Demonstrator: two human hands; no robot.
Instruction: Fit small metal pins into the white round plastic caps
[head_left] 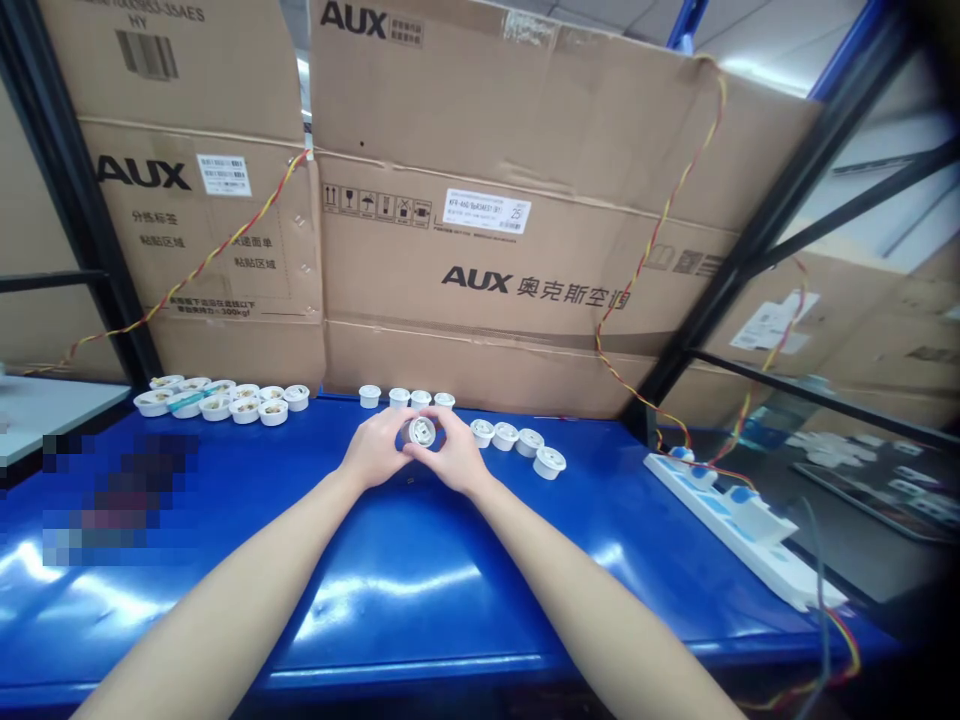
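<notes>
Between my two hands is a small round white plastic part (422, 432), its detailed face turned toward me. My left hand (376, 448) grips it from the left side, with thumb and fingers curved around it. From the right, my right hand (456, 450) pinches the same part, so the fingertips of both hands nearly meet at its top and bottom. Just behind my hands stands a row of similar white round parts (369, 396). More of them (550, 462) run in a slanting line to the right of my right hand.
Several open white cups (245, 411) with small brownish contents stand at the back left of the blue table (375, 610). A white power strip (742, 530) lies along the right edge. Cardboard sheets (480, 350) form the back wall, with a twisted red-yellow wire (643, 250) hanging down.
</notes>
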